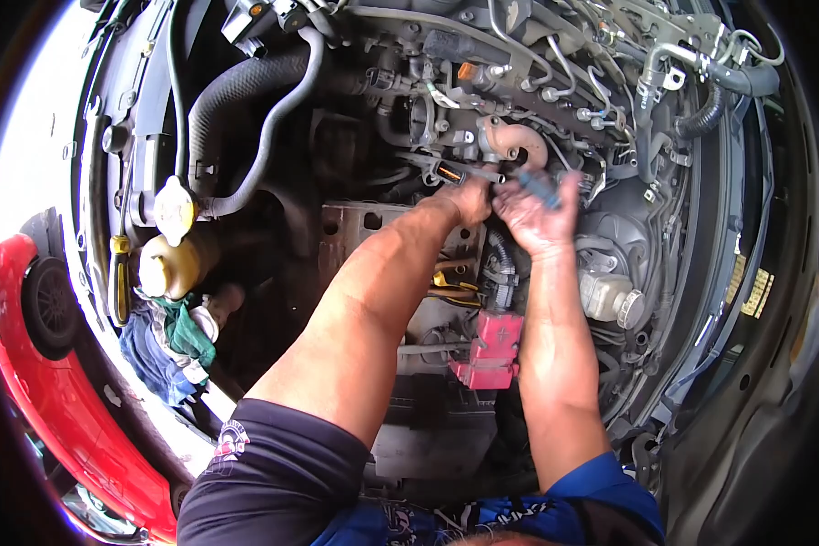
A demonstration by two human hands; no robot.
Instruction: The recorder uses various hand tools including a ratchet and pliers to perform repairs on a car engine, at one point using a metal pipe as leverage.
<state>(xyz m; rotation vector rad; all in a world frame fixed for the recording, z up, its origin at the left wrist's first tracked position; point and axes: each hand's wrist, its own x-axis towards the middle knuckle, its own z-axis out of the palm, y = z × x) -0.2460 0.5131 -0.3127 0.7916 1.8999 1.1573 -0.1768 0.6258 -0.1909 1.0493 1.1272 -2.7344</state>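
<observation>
Over the engine bay, my left hand [471, 197] is closed beside a thin metal rod [487, 175]; its fingertips are hidden, so what it grips does not show. Close by on the right, my right hand [544, 218] is turned palm up with the thumb out. A blurred blue-grey cylindrical piece [540, 188] lies across its curled fingers. Just beyond both hands is a bent, copper-coloured pipe [519, 144]. A small dark piece with an orange stripe [449, 173] sits next to the left hand's knuckles.
Between my forearms are a red plastic battery terminal cover [496, 350] and yellow-and-black tool handles [453, 289]. A yellow-black screwdriver [119, 282] and cloths [168, 346] rest along the left edge. A white-capped reservoir [611, 298] stands right. A red car [73, 391] is outside.
</observation>
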